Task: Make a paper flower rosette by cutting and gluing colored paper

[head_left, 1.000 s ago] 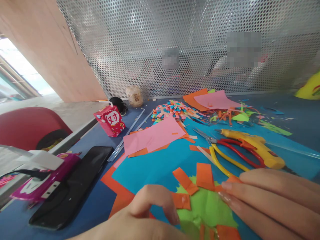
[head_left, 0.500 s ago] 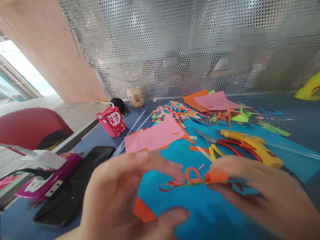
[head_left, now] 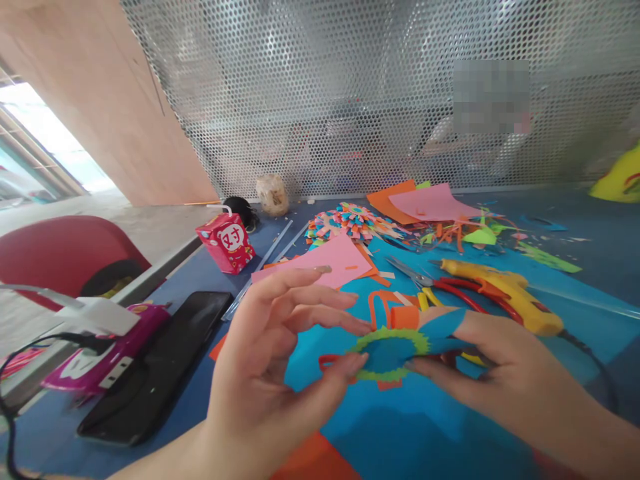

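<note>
Between my two hands is a paper flower (head_left: 390, 355) with a blue round centre, a yellow-green jagged ring and orange paper loops around it. My left hand (head_left: 290, 347) pinches its left edge between thumb and fingertips, beside a small red-orange loop. My right hand (head_left: 490, 363) grips the right side, where blue paper petals stick out by the fingers. The flower is tilted, its blue centre facing me. Beneath it lies a large sheet of blue paper (head_left: 320, 407). Just beyond the right hand are pliers with red handles (head_left: 465, 293) and scissors with yellow handles (head_left: 425, 298).
A yellow glue gun (head_left: 505, 290) lies at the right. Finished paper flowers (head_left: 345, 223), pink paper (head_left: 435, 201) and scraps (head_left: 450, 233) lie further back. To the left are a red drink carton (head_left: 227, 243), a black phone (head_left: 160, 367) and a purple power strip (head_left: 110, 353). A perforated metal screen (head_left: 325, 87) rises behind.
The flower has turned from edge-on to showing its blue centre and jagged ring. My left hand, which was apart from it, has closed on its left edge.
</note>
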{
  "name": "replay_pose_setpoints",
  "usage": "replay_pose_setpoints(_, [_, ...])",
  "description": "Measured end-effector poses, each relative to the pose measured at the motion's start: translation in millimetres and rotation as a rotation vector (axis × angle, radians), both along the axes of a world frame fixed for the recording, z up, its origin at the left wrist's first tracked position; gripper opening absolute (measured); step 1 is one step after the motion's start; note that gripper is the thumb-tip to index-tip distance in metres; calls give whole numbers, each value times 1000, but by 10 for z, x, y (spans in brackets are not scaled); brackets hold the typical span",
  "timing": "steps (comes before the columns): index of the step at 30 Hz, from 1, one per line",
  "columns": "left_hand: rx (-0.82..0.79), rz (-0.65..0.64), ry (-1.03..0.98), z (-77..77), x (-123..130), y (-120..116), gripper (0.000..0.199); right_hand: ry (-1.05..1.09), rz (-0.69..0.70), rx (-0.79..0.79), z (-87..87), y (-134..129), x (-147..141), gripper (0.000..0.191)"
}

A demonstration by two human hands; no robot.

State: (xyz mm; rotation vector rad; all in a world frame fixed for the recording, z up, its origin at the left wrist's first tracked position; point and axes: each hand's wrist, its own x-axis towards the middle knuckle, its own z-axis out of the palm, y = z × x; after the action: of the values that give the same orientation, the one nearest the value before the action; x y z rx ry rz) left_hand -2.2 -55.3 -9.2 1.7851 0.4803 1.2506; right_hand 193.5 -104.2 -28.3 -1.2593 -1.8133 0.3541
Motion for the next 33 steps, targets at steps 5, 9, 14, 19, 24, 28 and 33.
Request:
replay_pose_setpoints(5, [39,17,-9,12,7,11,50,3,5,-10,-37,-19,19,12])
replay_pose_setpoints(9, [97,62,10,2,8,13,49,-22,21,-81,-52,-32,35,5])
replay_pose_setpoints(14, [116,30,-7,15,-3,27,47,-66,-21,-52,-65,-29,38,6])
replay_pose_setpoints(19, [195,238,-93,172,-162,227,44,-117,-193,48,-56,4,33,14])
replay_pose_setpoints(24, [184,436,295,203,-430,520,17,-179,-283,116,-82,56,79,9])
replay_pose_setpoints(28, [83,344,756,15,-509,756,13,-256,-381,202,-153,112,140,17])
replay_pose_setpoints(33, [224,306,1053,-137,-432,931,26,-303,-360,283,-183,166,183,21])
